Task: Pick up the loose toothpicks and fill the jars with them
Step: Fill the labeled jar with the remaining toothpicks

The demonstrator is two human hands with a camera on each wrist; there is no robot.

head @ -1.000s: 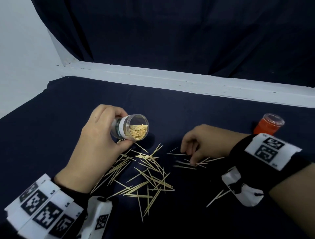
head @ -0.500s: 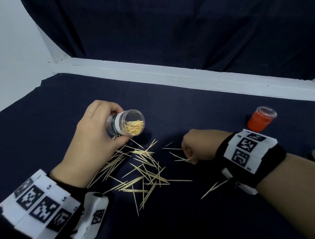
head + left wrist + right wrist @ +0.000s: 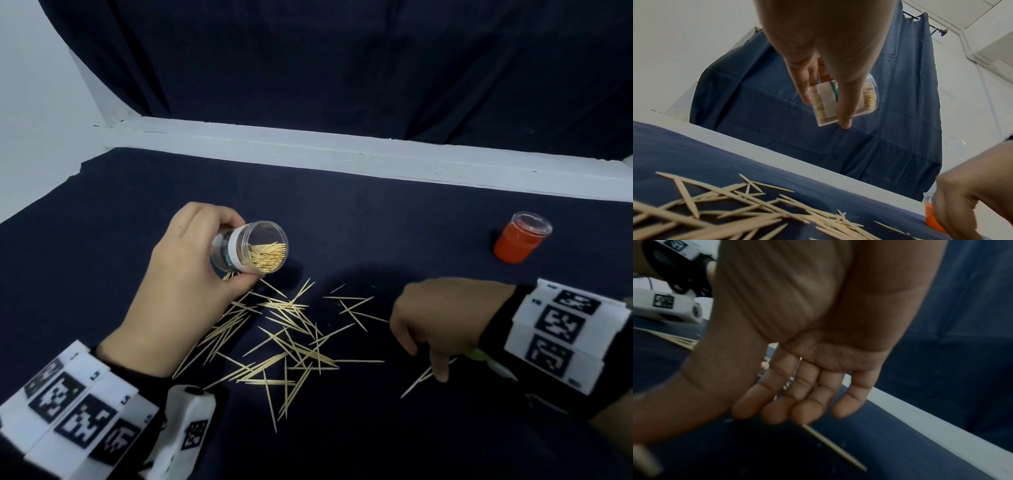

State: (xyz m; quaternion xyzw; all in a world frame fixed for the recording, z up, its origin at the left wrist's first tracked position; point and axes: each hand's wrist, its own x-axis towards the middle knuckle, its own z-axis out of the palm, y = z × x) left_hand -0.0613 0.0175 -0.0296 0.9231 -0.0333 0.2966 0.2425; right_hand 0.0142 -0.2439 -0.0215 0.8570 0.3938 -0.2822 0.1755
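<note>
Head view: left hand (image 3: 178, 291) grips the clear jar (image 3: 251, 248), tilted, mouth toward 3 o'clock, so its toothpicks could slide out. Right hand (image 3: 442, 322), fingers relaxed and extended, touches a stray pair (image 3: 419, 380) at 5 o'clock; thin sticks may roll away. Loose toothpicks (image 3: 287, 339) remain between the hands.

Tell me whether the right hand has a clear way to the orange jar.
Probably yes. The right hand is open and holds nothing, and the orange jar stands upright beyond it with only bare cloth between. The left hand holds the clear jar, well aside.
</note>
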